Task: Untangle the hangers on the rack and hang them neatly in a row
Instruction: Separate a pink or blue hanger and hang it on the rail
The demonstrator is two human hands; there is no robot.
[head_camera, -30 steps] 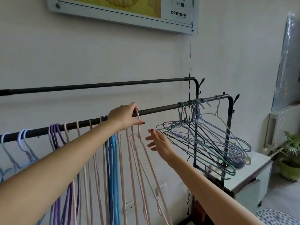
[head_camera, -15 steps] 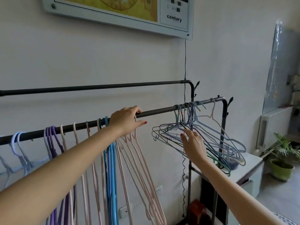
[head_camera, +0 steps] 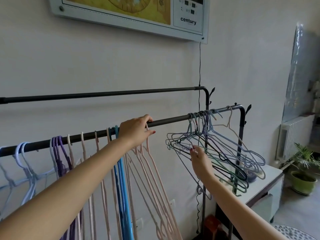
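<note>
A dark front rail (head_camera: 173, 119) carries sorted hangers on its left: pale blue (head_camera: 22, 158), purple (head_camera: 59, 153), blue (head_camera: 123, 187) and pink hangers (head_camera: 152, 170). My left hand (head_camera: 136, 130) lies over the rail, fingers curled round it and the pink hooks. Near the rail's right end hangs a tangled bunch of green, blue, purple and black hangers (head_camera: 225, 149), splayed outwards. My right hand (head_camera: 199, 156) reaches into the bunch from below and pinches one of its lower wires. A second, bare rail (head_camera: 121, 94) runs behind and higher.
A white cabinet (head_camera: 270, 181) stands just right of the rack, under the tangled bunch. A potted plant (head_camera: 303, 181) and a radiator (head_camera: 290, 135) are further right. A thin black cord (head_camera: 200, 66) drops from a wall panel (head_camera: 121, 18) behind the rack.
My right hand moved right from beside the pink hangers into the tangled bunch and took hold of a wire. My left hand stayed on the rail. The view shifted slightly right.
</note>
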